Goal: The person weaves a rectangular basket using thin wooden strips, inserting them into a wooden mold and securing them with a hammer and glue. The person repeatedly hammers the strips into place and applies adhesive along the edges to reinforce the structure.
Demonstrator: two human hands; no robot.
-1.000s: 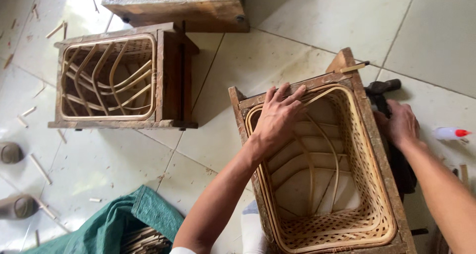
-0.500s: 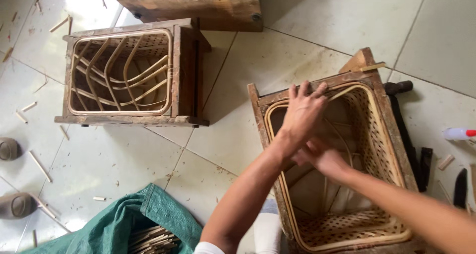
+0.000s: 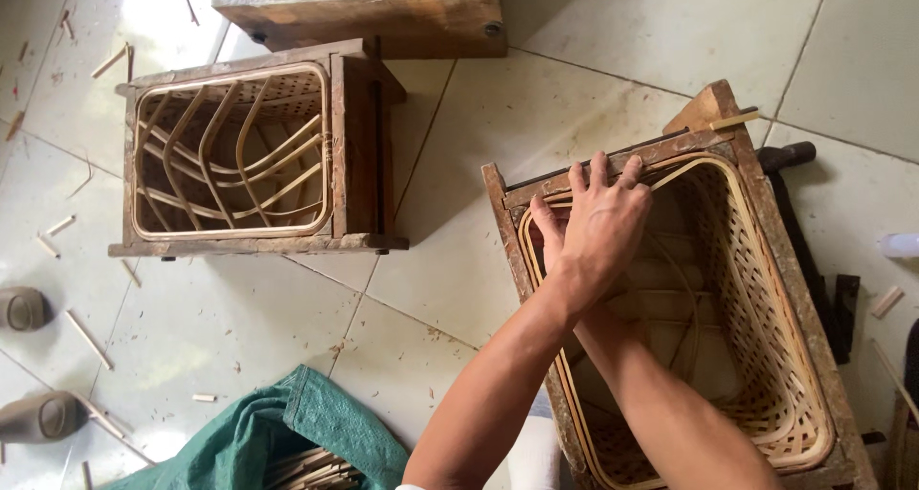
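Note:
A half-woven rattan basket (image 3: 766,356) sits inside an open wooden frame (image 3: 802,279) on the tiled floor at right. My left hand (image 3: 603,224) lies over the frame's far left corner, fingers hooked on the top edge. My right hand (image 3: 548,230) reaches into the basket just beneath the left one. Only a couple of its fingers show against the basket's pale rim, the rest is hidden. Loose thin rattan strands curve inside the basket below my forearms.
A second wooden frame (image 3: 359,145) with bent rattan ribs lies on its side at left, and a third (image 3: 383,11) at the top edge. A green sack (image 3: 287,433) of strips is at the bottom. Grey sandals (image 3: 24,308), a black tool (image 3: 795,155) and offcuts lie around.
My right hand left the basket's right side, crossed into the basket and went under my left hand at the far corner. The left hand stayed on the rim.

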